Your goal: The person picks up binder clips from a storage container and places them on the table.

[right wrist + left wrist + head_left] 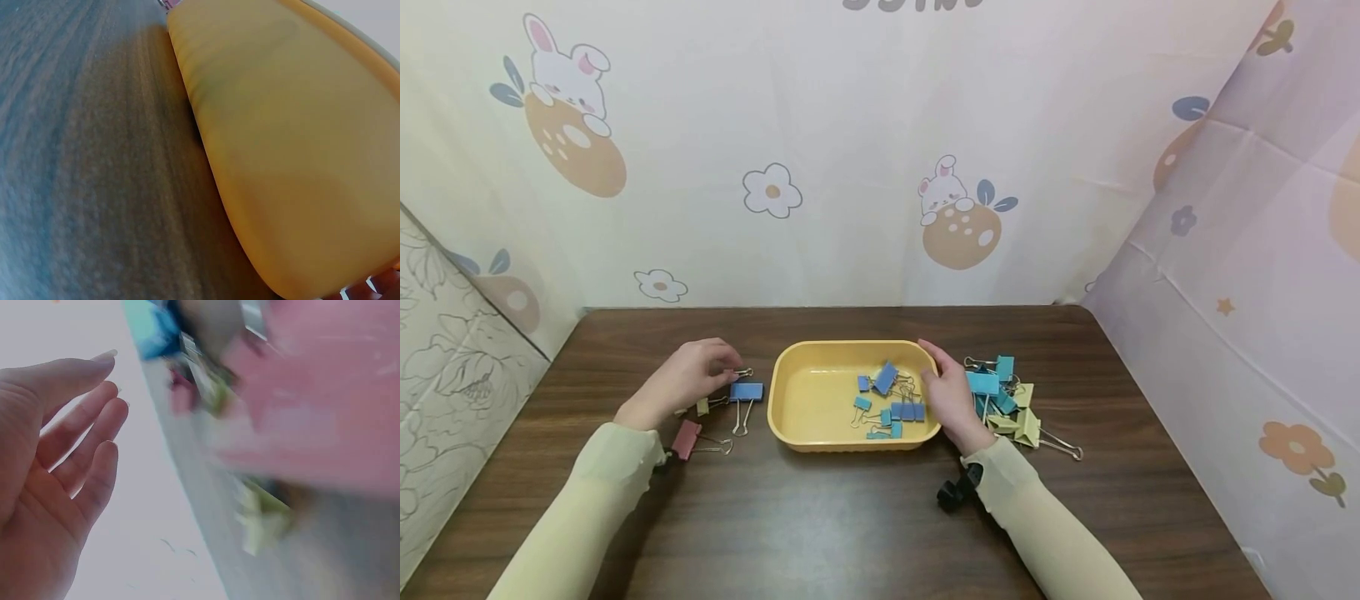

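Note:
My left hand (696,379) hovers at the left of the table, fingertips just above a blue binder clip (747,392). In the left wrist view its fingers (100,478) are loosely bent with nothing between them. A pink binder clip (686,439) and a yellow-green one (703,407) lie near that wrist; the pink one looms large and blurred in the left wrist view. My right hand (953,400) holds the right end of a yellow tray (805,400), thumb over the rim. Inside the tray, blue clips (908,412) and small teal clips (862,403) lie toward the right.
Right of the tray is a pile of teal binder clips (983,383) and yellow-green clips (1027,427), some handles sticking out. The brown wooden table (820,517) ends at a patterned curtain (850,250) behind and at the sides.

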`<state>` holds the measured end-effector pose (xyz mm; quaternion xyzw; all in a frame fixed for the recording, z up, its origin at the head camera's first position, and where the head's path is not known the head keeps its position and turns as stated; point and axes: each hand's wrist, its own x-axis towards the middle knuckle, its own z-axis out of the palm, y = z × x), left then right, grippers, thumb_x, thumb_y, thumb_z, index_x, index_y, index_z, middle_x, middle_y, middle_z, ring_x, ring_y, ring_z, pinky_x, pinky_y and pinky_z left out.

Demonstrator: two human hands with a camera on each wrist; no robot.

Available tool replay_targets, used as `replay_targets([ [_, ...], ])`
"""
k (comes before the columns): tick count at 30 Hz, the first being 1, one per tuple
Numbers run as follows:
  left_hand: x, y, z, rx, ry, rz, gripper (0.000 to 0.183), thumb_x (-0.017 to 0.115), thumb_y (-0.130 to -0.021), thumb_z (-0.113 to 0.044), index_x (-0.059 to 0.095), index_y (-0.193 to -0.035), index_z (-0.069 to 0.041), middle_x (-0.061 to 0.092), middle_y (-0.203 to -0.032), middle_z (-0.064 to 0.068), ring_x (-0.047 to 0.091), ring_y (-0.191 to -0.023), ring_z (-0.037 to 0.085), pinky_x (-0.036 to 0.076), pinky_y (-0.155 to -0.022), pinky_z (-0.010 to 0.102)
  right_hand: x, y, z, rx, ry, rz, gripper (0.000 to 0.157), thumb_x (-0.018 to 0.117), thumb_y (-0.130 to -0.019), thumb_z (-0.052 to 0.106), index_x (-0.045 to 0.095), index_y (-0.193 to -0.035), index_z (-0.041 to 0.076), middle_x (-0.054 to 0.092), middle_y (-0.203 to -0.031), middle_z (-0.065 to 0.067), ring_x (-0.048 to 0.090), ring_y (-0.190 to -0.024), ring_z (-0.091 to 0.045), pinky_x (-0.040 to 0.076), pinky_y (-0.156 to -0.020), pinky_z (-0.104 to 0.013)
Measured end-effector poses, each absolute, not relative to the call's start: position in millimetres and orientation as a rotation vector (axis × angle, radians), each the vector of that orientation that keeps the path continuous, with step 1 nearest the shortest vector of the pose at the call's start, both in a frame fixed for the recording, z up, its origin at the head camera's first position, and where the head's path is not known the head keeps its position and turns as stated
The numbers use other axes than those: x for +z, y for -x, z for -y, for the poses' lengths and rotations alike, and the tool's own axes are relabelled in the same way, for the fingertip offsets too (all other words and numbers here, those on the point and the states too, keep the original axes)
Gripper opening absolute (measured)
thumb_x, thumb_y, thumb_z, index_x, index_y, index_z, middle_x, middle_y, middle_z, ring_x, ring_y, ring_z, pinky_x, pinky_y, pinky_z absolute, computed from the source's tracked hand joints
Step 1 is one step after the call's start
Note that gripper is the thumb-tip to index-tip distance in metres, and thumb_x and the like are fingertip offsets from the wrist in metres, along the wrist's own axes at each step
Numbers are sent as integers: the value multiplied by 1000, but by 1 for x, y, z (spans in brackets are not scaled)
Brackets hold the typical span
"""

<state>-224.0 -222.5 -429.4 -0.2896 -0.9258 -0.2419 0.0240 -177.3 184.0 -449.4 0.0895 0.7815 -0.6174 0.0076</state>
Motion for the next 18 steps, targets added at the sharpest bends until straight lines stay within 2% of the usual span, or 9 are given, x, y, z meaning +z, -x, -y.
replay_targets([
  [10,-394,208,175,-794,1077,2741,15,78,-84,-6,74,-99,-10,68,-101,-1,64,-92,20,54,-80,41,-450,178,-184,-1929,-278,-2451,47,47,-102,5,49,-147,20,48,-148,-5,49,-130,-23,38,-109,-41],
  [15,-383,206,152,-769,1183,2707,16,76,-85,-5,73,-100,-9,67,-103,-1,63,-87,21,51,-77,37,-451,178,-185,-1939,-269,-2437,47,46,-103,4,48,-148,19,47,-148,-5,48,-131,-23,38,-109,-43],
  [18,-382,207,138,-725,1212,2730,15,76,-86,-7,74,-100,-9,67,-103,-1,63,-90,21,51,-80,37,-451,178,-185,-1939,-260,-2442,47,47,-103,4,48,-148,19,47,-148,-5,48,-131,-23,38,-109,-42],
])
